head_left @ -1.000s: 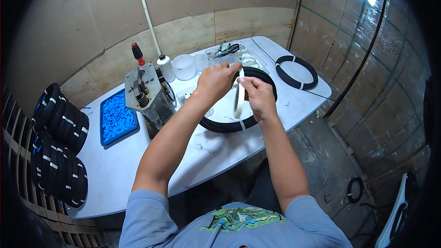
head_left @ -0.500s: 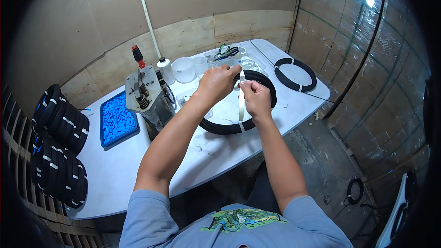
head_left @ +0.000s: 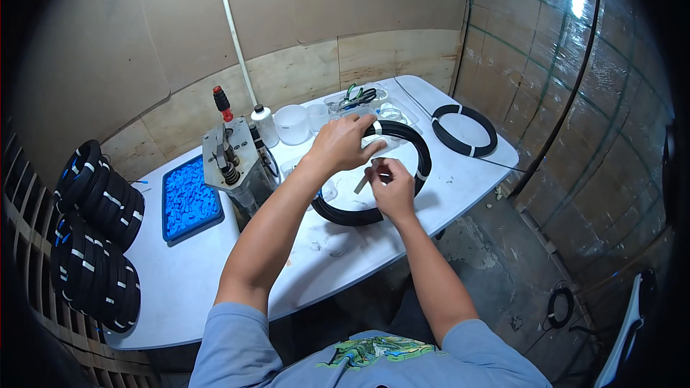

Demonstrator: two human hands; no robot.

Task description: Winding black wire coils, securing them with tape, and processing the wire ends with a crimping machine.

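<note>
A coil of black cable is on the white table in front of me, slightly raised at its far side. My left hand grips the coil's far left part, thumb on the inner side and fingers over the outside. Right beside those fingertips, a white tape band circles the coil. Another white band shows on its right side. Over the coil's near right part, my right hand pinches a short strip of tape, which hangs down inside the ring.
A bench machine with a red-black handle stands left, beside a tray of blue pieces. Stacked black coils fill the far left. A bottle, white tubs and pliers lie behind; another coil rests right.
The long strip stretched between both hands is now a short piece in my right hand, which moved lower. A tape band now sits by my left fingers. The coil appears turned, its lower band further right.
</note>
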